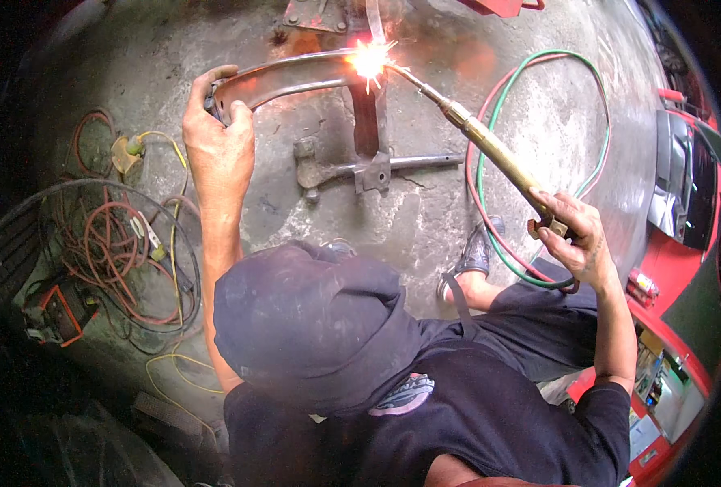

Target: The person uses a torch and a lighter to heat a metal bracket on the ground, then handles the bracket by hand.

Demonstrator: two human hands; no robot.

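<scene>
My left hand [221,134] is closed round the left end of a curved steel arm [291,77], thumb on the near side. In my right hand [575,235] is a brass gas torch [494,146], gripped near its valves, its thin tip slanting up and left. A bright burst of sparks [371,58] glows at the tip, hiding the arm's right end. Below it an upright steel plate [366,122] meets a horizontal metal rod [417,161] lying low over the floor. Red and green hoses [480,174] run from the torch's rear.
Tangled hoses and cables [113,252] lie at left, near an orange-edged dark box [60,315]. The hoses loop over the concrete floor at right. My bent knee [312,325] and shoe [475,250] are close to the work. A red cabinet [660,325] stands at far right.
</scene>
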